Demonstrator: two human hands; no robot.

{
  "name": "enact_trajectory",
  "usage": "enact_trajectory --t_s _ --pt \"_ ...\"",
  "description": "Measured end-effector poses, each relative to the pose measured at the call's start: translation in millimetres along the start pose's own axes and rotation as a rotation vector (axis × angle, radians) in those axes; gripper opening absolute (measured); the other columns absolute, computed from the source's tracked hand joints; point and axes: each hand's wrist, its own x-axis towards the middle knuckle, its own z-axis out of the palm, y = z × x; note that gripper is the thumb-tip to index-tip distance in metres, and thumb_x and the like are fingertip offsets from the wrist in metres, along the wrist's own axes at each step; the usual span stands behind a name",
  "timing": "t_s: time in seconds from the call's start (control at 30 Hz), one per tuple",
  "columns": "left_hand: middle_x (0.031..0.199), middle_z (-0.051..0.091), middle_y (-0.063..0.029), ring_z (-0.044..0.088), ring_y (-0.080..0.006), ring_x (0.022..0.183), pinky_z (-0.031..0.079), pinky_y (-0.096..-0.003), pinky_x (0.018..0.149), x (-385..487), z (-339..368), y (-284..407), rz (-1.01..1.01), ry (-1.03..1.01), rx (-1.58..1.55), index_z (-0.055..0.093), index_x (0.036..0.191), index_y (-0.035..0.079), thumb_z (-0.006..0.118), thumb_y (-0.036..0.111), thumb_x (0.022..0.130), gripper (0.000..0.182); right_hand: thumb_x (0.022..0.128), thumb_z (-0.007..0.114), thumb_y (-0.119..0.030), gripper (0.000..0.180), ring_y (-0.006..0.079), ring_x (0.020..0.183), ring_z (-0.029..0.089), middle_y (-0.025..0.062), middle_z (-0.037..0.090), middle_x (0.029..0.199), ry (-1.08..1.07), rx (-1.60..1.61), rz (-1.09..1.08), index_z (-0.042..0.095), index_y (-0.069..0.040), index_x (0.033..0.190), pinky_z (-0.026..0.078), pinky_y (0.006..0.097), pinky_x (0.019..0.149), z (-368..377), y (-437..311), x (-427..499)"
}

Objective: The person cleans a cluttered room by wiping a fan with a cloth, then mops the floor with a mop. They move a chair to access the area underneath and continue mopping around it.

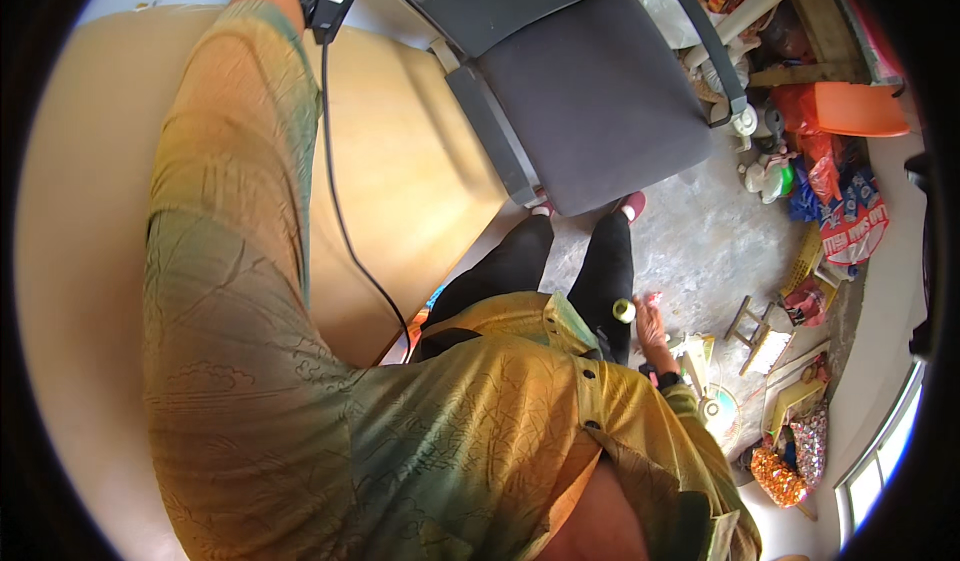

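Note:
My left arm reaches up along the left side of the view, and the left hand itself is out of view past the top edge. Its wrist carries a black strapped device (334,2) with a black cable (341,223) running down to my waist. Low beside my right leg is my right hand (649,327), small in the view. A small yellow-green cylindrical object (623,310), its round end facing up, is at the thumb side and appears held. Beyond the fingertips shows a small red-and-white item (654,298); whether the hand touches it I cannot tell.
A grey cushioned chair (600,103) stands right before my feet. To the left is a pale yellow panel or tabletop (390,186). On the concrete floor (690,238) at right are a small stool (761,336), an electric fan (716,411), an orange plastic chair (859,109) and several bags.

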Motion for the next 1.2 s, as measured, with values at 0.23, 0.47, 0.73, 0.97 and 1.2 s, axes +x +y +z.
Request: enact_trajectory --t_s 0.23,0.47,0.73,0.97,1.2 --pt "0.097 0.066 -0.0107 0.064 -0.0360 0.092 0.051 -0.0480 0.081 -16.0 22.2 43.1 -0.252 0.283 0.047 0.068 0.106 0.015 0.047 0.025 0.095 0.025 0.105 0.037 -0.046 0.058 0.0462 0.093 0.062 0.0283 0.067 0.091 0.116 0.325 0.321 0.067 0.004 0.101 0.045 0.0480 0.087 -37.2 -6.6 -52.5" --pt "0.086 0.072 -0.0180 0.072 -0.0294 0.082 0.055 -0.0387 0.071 -103.0 31.1 140.3 -0.764 0.079 -1.271 0.067 0.112 0.014 0.048 0.040 0.100 0.034 0.102 0.037 -0.056 0.071 0.0304 0.077 0.060 0.0177 0.067 0.075 0.064 0.493 0.292 0.068 0.003 0.081 0.046 0.0400 0.080 -95.3 24.2 -50.6" --pt "0.093 0.069 -0.0244 0.065 -0.0451 0.092 0.053 -0.0482 0.076 -362.4 -60.6 283.0 -0.778 -0.504 -0.881 0.067 0.110 0.008 0.068 0.026 0.084 0.032 0.093 0.049 -0.051 0.047 0.0183 0.086 0.061 0.0073 0.068 0.084 0.268 0.750 0.297 0.066 -0.008 0.081 0.043 0.0328 0.082 -179.6 69.9 -64.7" --pt "0.089 0.070 -0.0178 0.070 -0.0327 0.087 0.053 -0.0391 0.077 -542.2 -127.0 301.3 -0.777 -0.928 -0.918 0.067 0.108 0.007 0.074 0.019 0.077 0.034 0.093 0.048 -0.055 0.050 0.0159 0.074 0.056 0.0039 0.064 0.076 0.457 0.940 0.371 0.064 -0.010 0.078 0.040 0.0282 0.068 -225.6 84.4 -40.5" --pt "0.089 0.071 -0.0211 0.070 -0.0341 0.083 0.054 -0.0395 0.075 -584.0 -89.3 307.4 -0.920 -0.693 -1.145 0.066 0.108 0.001 0.075 0.023 0.078 0.038 0.096 0.045 -0.063 0.060 0.0202 0.066 0.058 0.0062 0.060 0.067 0.545 1.000 0.155 0.061 -0.008 0.078 0.050 0.0330 0.073 -248.1 49.7 31.6"
